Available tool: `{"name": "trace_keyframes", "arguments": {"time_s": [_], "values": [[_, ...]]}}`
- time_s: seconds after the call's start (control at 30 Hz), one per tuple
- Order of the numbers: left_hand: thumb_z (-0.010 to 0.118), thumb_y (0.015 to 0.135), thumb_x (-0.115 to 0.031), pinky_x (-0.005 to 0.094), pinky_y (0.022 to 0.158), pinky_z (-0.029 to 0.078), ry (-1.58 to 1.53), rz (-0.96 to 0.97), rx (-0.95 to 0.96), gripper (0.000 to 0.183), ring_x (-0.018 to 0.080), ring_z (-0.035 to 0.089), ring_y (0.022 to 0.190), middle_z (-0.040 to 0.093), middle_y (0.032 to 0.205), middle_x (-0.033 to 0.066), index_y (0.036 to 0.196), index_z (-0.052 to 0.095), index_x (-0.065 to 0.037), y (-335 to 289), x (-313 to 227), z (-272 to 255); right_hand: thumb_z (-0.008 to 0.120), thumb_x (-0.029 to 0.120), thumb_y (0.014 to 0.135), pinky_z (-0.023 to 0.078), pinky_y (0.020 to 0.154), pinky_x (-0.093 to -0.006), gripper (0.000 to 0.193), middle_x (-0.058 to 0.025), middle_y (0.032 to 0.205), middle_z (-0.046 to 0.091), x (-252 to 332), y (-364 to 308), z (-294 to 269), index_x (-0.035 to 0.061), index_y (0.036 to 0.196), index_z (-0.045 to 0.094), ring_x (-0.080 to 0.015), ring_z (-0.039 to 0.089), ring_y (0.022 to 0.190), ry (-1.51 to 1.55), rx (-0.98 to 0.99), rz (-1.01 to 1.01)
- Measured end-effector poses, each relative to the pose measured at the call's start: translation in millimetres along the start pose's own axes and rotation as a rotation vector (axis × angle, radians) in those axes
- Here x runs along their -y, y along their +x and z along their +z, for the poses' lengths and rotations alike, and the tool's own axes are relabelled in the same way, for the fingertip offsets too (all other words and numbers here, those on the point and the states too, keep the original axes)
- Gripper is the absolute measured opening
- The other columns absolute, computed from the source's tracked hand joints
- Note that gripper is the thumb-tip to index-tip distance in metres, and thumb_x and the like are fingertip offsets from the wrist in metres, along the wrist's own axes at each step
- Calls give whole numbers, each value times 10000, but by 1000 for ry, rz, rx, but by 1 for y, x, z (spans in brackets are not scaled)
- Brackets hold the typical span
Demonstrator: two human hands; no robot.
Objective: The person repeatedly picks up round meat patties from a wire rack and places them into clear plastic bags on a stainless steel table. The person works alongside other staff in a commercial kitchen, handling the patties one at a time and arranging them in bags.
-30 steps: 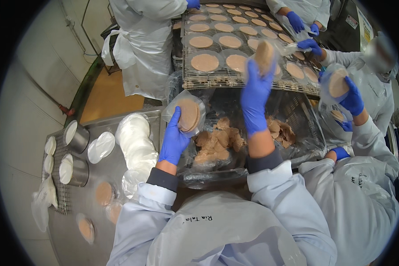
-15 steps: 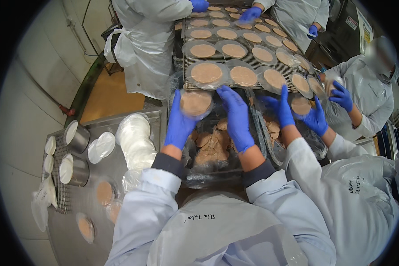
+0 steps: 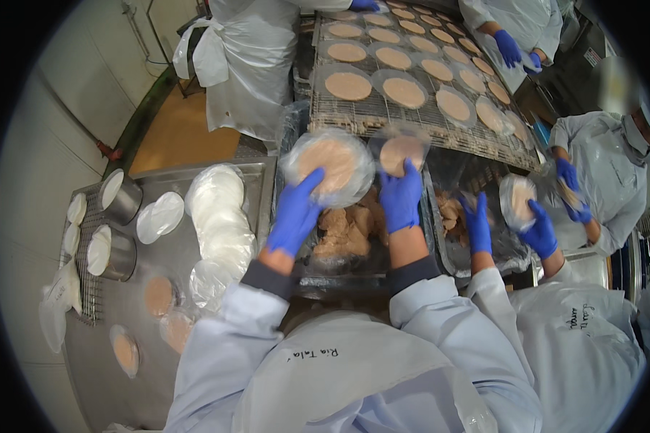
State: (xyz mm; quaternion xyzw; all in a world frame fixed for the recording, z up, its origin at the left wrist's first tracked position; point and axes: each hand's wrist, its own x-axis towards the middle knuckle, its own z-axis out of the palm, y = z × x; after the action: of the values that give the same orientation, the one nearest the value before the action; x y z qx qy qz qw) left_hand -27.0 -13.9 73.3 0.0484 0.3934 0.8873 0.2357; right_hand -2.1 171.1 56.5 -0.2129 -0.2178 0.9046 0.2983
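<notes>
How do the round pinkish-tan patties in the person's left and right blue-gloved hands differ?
The left patty looks larger here than the right patty. The left patty lies nearer the grey metal table; the right patty lies farther from it. Both show translucent round sheets around their edges.

Up on the head we go, the left of two fisheye cameras worn side by side, tipped steeply down and forward! Nearest the lens is the person's own apron (image 3: 303, 382), big at the bottom, with the sleeves (image 3: 224, 346) running up and away. The hands (image 3: 295, 216) land around mid-view, seen from above and behind. Beyond them, the wire rack (image 3: 325, 115) shrinks toward the top edge! Tabletop (image 3: 162, 256) on the left, a co-worker (image 3: 578, 346) close on the right, and that wall (image 3: 72, 86) bending along the dark round rim!
</notes>
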Motion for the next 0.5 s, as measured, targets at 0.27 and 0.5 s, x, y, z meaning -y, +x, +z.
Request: {"name": "trace_keyframes", "arguments": {"time_s": [0.27, 0.5], "values": [[462, 879, -135, 314, 771, 463, 1165, 541, -912, 425, 196, 552, 879, 558, 1039, 148, 1248, 359, 48, -235, -101, -230, 431, 105, 859, 454, 837, -388, 299, -168, 1136, 483, -17, -40, 16, -6, 1135, 410, -268, 514, 1015, 19, -45, 423], [395, 906, -151, 282, 949, 350, 844, 669, -496, 373, 189, 451, 1106, 466, 1207, 138, 1212, 399, 62, -133, -106, -234, 399, 112, 870, 357, 945, -429, 344, -137, 1220, 409, 70, -4, 96, 0, 1190, 343, -268, 413, 1129, 168, 233, 63]]}}
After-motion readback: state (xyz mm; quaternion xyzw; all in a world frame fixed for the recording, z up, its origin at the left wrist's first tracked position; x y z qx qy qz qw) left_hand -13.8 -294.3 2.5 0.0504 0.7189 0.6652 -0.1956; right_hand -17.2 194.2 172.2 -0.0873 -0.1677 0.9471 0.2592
